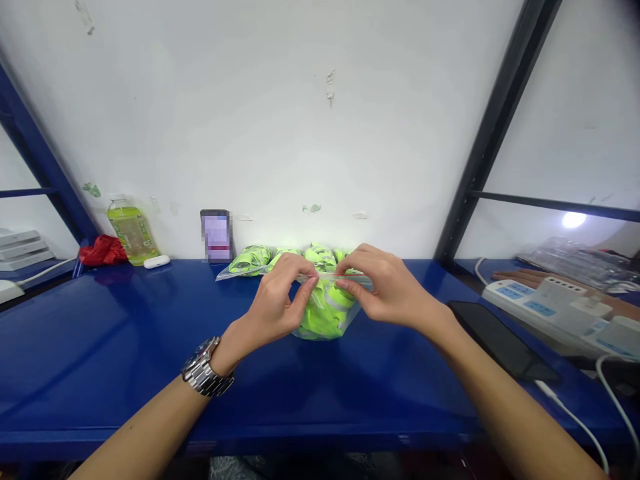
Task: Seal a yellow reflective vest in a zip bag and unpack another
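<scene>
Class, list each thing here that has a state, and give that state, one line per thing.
Clear zip bag of neon-yellow pieces: filled, top pinched by left hand and right hand.
Green drink bottle: upright, capped.
Black phone: screen dark, cable attached.
White power strip: plugs inserted.

Bright, even light w/ lamp glare (573, 219) at right; sharp center, fisheye-bent edges, blue shelf (100, 347) shiny.
</scene>
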Tool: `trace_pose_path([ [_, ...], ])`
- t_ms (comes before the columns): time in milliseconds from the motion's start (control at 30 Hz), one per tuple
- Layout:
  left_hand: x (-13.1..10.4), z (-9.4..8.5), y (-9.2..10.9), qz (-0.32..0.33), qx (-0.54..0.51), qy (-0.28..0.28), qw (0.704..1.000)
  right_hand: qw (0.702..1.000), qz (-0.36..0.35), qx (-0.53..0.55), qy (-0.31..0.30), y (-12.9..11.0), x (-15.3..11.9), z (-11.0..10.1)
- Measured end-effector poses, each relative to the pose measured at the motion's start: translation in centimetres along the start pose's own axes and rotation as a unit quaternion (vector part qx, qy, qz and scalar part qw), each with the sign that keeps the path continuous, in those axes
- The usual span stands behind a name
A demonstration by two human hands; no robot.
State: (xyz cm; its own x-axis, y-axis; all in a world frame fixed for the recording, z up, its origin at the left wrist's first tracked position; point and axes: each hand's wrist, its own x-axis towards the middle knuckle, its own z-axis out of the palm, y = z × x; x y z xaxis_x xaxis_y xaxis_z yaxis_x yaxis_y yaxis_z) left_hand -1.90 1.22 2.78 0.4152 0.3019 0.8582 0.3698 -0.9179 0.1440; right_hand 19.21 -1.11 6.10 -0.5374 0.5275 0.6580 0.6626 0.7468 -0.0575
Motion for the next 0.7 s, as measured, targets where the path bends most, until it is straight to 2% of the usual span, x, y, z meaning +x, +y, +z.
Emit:
trace_pose_path([
  [167, 0.6, -0.2, -0.1, -0.028, -0.018, -0.043, 0.999, 1.000, 0.008, -0.024, 0.013, 0.3, 0.0, 0.6],
  [233, 1.3, -0.7, -0.1, -0.038, -0.009, -0.085, 0.996, 0.999, 0.016, -0.036, 0.020, 0.3, 0.2, 0.8],
  [367, 3.1, -1.7, 0.0, -0.015, 0.043, -0.188, 0.981, 0.996, 0.004, -0.086, 0.017, 0.1, 0.6, 0.9],
  [467, 4.1, -2.1, 0.3, 0.002, 0.112, -0.235, 0.966, 0.992, -0.007, -0.128, 0.006, -0.2, 0.9, 0.7],
  [567, 4.2, -2.2, 0.7, 0.021, 0.163, -0.253, 0.953, 0.993, -0.004, -0.114, -0.008, -0.3, 0.9, 0.4],
  [700, 3.8, -2.1, 1.0, 0.049, 0.191, -0.240, 0.951, 0.998, 0.017, -0.052, -0.014, -0.1, 0.5, -0.2],
])
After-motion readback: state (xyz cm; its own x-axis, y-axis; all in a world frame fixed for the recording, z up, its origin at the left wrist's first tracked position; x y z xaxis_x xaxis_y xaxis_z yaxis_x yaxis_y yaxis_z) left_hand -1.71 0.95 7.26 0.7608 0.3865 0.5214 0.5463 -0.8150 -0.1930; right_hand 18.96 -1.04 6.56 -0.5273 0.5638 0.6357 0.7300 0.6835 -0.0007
